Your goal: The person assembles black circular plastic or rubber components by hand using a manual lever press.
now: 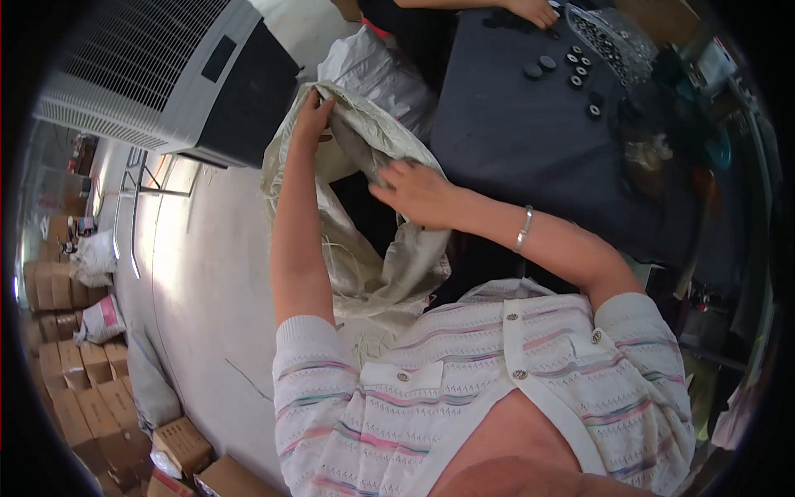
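Note:
A large pale woven sack (344, 265) stands in front of me with its mouth spread wide. Its inside is partly dark, and what lies in it cannot be made out. With fingers closed over the far left rim, my left hand (310, 124) holds the sack's edge up. My right hand (418, 195) is over the mouth, beside the greyish inner wall. Motion smears its fingers, so I cannot see whether they grip the cloth. A silver bracelet (524, 229) circles my right wrist.
To the right is a table with a dark cloth (513, 124), bearing small black round parts (577, 70) and a clear bag of parts (609, 41). Another person's hand (534, 10) rests at its far side. A large air cooler (199, 74) stands left; stacked cartons (83, 364) line the floor.

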`<state>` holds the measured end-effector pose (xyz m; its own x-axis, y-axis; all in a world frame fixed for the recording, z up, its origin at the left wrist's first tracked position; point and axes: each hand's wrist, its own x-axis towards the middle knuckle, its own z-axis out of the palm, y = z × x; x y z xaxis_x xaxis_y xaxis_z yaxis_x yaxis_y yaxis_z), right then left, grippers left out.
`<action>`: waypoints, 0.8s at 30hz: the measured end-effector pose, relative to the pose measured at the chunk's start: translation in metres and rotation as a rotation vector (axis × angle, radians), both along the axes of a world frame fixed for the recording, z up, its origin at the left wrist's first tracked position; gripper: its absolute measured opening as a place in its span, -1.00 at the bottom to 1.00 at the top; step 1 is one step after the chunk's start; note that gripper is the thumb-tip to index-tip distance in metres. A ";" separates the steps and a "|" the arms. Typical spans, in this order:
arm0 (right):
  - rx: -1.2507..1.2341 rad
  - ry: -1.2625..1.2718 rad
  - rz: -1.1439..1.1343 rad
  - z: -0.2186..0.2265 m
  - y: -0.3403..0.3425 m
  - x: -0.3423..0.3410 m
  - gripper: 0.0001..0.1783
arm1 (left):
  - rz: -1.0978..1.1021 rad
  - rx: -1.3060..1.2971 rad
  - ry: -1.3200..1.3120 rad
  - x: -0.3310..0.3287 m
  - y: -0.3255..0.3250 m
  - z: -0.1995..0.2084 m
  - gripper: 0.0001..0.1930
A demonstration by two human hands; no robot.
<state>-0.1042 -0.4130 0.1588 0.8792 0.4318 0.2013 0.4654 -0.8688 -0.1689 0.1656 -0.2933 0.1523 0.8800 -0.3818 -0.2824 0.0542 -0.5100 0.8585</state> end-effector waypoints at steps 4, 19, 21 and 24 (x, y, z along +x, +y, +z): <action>-0.014 -0.057 -0.324 -0.022 0.041 0.021 -0.24 | -0.081 0.151 -0.289 0.010 0.056 -0.036 -0.25; 0.406 0.509 -0.778 -0.105 -0.007 0.067 -0.39 | -0.835 0.909 -0.384 -0.154 0.137 -0.022 -0.53; 0.415 0.542 -0.530 -0.092 0.006 0.054 -0.48 | -0.737 0.647 -0.355 -0.145 0.113 -0.027 -0.54; 0.156 0.416 0.027 -0.045 0.037 0.008 -0.50 | -0.404 0.041 -0.418 -0.116 0.092 -0.063 -0.44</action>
<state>-0.0963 -0.3760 0.1141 0.8878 0.4485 -0.1031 0.3523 -0.8065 -0.4748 0.0496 -0.2009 0.0896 0.7067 -0.7066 0.0358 -0.4909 -0.4532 0.7440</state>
